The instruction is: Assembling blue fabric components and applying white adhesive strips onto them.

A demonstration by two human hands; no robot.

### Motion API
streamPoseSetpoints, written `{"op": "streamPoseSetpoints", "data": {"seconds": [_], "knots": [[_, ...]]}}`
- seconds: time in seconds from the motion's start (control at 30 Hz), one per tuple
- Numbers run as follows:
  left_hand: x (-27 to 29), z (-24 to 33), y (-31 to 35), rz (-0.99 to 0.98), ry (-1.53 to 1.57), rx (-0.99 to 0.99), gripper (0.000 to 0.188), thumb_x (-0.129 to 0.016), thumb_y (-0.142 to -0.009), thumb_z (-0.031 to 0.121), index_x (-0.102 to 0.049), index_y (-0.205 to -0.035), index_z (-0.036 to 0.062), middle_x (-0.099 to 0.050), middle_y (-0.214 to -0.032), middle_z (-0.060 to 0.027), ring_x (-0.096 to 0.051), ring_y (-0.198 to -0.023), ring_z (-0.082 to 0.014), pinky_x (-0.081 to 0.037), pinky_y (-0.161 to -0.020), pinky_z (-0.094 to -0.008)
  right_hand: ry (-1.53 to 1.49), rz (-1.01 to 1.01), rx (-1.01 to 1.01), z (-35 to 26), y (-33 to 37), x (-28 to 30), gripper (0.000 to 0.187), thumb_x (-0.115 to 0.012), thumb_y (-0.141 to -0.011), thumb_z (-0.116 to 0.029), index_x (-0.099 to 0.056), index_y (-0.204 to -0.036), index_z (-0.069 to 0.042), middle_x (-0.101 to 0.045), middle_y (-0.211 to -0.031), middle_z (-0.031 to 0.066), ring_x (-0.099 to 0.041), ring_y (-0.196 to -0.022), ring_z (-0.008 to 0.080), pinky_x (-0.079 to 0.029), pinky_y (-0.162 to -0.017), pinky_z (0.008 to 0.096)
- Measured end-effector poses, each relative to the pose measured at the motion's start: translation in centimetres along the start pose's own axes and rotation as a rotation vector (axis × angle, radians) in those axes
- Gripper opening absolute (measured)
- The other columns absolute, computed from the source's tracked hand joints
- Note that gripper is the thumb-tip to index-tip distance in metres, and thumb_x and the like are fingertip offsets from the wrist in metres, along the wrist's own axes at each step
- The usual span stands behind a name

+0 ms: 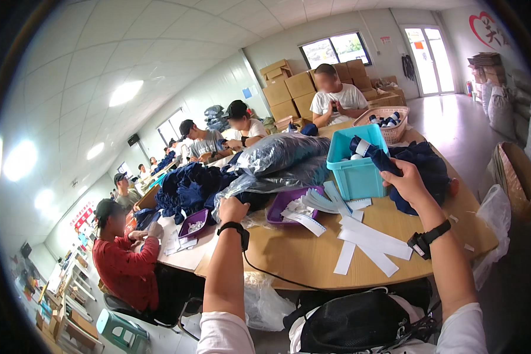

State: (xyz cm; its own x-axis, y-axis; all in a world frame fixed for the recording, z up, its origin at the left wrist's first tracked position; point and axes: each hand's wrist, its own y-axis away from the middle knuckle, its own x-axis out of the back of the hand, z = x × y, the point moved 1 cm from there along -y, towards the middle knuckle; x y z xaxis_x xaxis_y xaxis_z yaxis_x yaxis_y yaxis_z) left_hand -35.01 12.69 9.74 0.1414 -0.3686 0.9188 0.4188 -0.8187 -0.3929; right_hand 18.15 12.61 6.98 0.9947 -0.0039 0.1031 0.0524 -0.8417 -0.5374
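My right hand (408,182) is closed around a rolled navy cloth (383,160) with a white paper band on it. It holds the roll at the rim of a turquoise plastic bin (363,183), where another white-banded roll shows inside. My left hand (233,209) is closed at the edge of the clear plastic bags (277,154) of dark goods; what its fingers hold, if anything, is hidden. Between my arms, white paper strips (366,243) lie fanned on the wooden table (289,259). A purple basket (280,206) holds small white pieces.
Navy cloth is heaped on the left (186,189) and right (422,171). A pink basket (402,127) of banded rolls stands behind the bin. A person in red (124,265) sits at left; several others work farther off. A black bag (360,321) lies before me.
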Motion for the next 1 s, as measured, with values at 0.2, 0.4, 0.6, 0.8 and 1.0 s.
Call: {"op": "streamPoseSetpoints", "data": {"seconds": [0.2, 0.4, 0.6, 0.8, 1.0], "knots": [[-0.7, -0.9, 0.2, 0.112, 0.004, 0.048, 0.046, -0.082, -0.088, 0.038, -0.078, -0.117, 0.0015, -0.064, -0.133, -0.0246, -0.067, -0.121, -0.0402, -0.057, -0.1, -0.0465, 0.004, -0.054, -0.019, -0.2, -0.1, -0.2, 0.034, -0.075, -0.098, -0.013, -0.07, -0.129, 0.001, -0.068, -0.095, -0.0012, -0.065, -0.08, 0.0089, -0.053, -0.076, 0.0267], [-1.2, -1.4, 0.1, 0.188, 0.183, 0.057, 0.033, -0.078, -0.09, 0.031, -0.08, -0.109, 0.004, -0.065, -0.133, -0.022, -0.066, -0.118, -0.0411, -0.053, -0.104, -0.0472, 0.009, -0.057, -0.038, -0.2, 0.1, -0.1, 0.036, -0.075, -0.098, -0.013, -0.07, -0.13, 0.001, -0.068, -0.095, -0.0013, -0.065, -0.08, 0.0091, -0.053, -0.077, 0.0264], [-1.7, -1.9, -0.2, 0.367, 0.261, 0.0, 0.025, -0.073, -0.093, 0.026, -0.077, -0.106, 0.0051, -0.069, -0.122, -0.0224, -0.066, -0.117, -0.0417, -0.054, -0.099, -0.049, 0.016, -0.037, -0.053, -0.4, 0.4, -0.1, 0.036, -0.075, -0.098, -0.013, -0.069, -0.13, 0.001, -0.067, -0.095, -0.0016, -0.065, -0.08, 0.0091, -0.052, -0.077, 0.0264], [-1.8, -1.2, 0.3, 0.453, 0.331, -0.081, 0.031, -0.082, -0.086, 0.018, -0.068, -0.111, 0.0077, -0.064, -0.123, -0.0179, -0.065, -0.114, -0.0408, -0.053, -0.099, -0.0495, 0.039, -0.046, -0.054, -0.5, 0.1, -0.1, 0.035, -0.074, -0.098, -0.013, -0.07, -0.13, 0.001, -0.068, -0.093, -0.0018, -0.064, -0.08, 0.0083, -0.052, -0.075, 0.0262], [-1.9, -0.9, 0.2, 0.463, 0.351, -0.063, 0.029, -0.085, -0.083, 0.019, -0.074, -0.108, 0.0094, -0.063, -0.123, -0.018, -0.061, -0.119, -0.0389, -0.051, -0.101, -0.0478, -0.014, -0.036, -0.007, 0.3, -0.4, -0.7, 0.035, -0.075, -0.096, -0.01, -0.072, -0.128, 0.003, -0.069, -0.089, -0.0002, -0.064, -0.075, 0.0084, -0.052, -0.069, 0.0279]]}}
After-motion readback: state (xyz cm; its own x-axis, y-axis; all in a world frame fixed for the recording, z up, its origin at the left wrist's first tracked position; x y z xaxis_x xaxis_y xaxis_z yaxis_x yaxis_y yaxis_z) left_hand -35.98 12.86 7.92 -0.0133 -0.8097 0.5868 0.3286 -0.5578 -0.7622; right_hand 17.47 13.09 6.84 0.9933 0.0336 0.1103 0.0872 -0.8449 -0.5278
